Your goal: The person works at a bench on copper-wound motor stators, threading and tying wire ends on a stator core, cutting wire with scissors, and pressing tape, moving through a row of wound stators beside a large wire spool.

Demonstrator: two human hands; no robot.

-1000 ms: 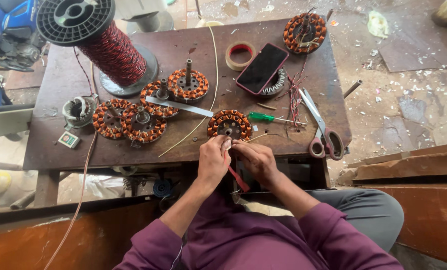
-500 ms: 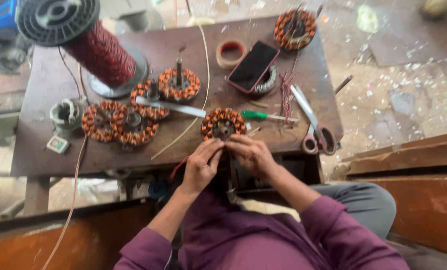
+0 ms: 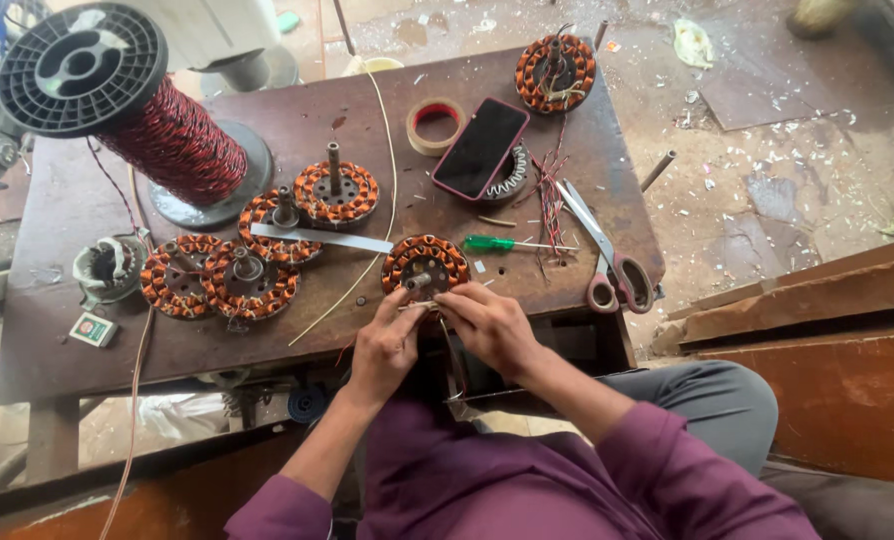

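Stator: copper-wound stator point(image 3: 425, 266) at the near edge of the brown worktable point(image 3: 297, 120), just ahead of both hands.
Left hand: left hand point(image 3: 385, 345) pinches a thin wire end with its fingertips, touching the stator's near rim.
Right hand: right hand point(image 3: 489, 322) curls its fingers onto the same wire end, meeting the left at the stator.
Right of stator: green-handled screwdriver point(image 3: 507, 243) lies just beside it; red-handled scissors point(image 3: 607, 262) farther right.
Left of stator: four more wound stators point(image 3: 252, 255) cluster, a metal strip point(image 3: 319, 237) across them.
Far side: dark phone point(image 3: 480, 147), tape roll point(image 3: 437, 124), another stator point(image 3: 555, 73).
Far left: large spool of red wire point(image 3: 132, 105).
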